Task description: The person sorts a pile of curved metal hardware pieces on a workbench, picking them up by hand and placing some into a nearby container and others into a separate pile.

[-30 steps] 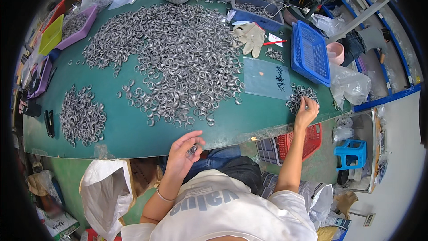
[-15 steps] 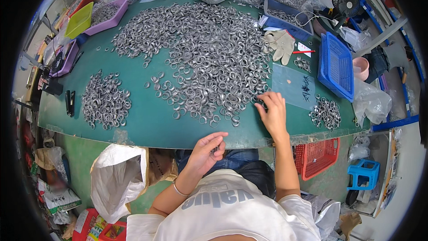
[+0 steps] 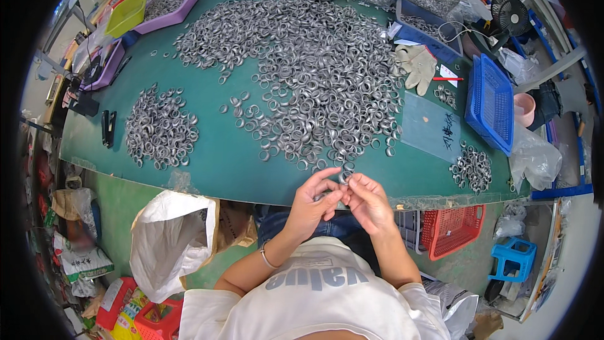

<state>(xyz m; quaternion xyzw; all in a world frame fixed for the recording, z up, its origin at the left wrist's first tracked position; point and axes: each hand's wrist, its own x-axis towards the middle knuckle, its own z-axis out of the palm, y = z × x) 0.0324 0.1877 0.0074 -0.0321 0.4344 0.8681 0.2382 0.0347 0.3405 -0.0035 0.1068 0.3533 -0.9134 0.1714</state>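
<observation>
Both my hands meet over the table's near edge. My right hand pinches a small grey metal ring between thumb and fingertips. Beside it, my left hand is curled closed, its index fingertip against the same ring. Bits of grey metal show between the left fingers, apparently more rings, mostly hidden. Just beyond my hands spreads a large heap of similar rings. A smaller heap lies to the left, and another small heap sits on the right near the table edge.
On the green table are a black clip-like tool, a clear plastic sheet, a work glove, a red pen and blue baskets. A white sack stands below at left, a red basket below at right.
My right hand has come back from the heap's near right edge with a ring. My left hand has moved up and right to meet it. The view has shifted slightly.
</observation>
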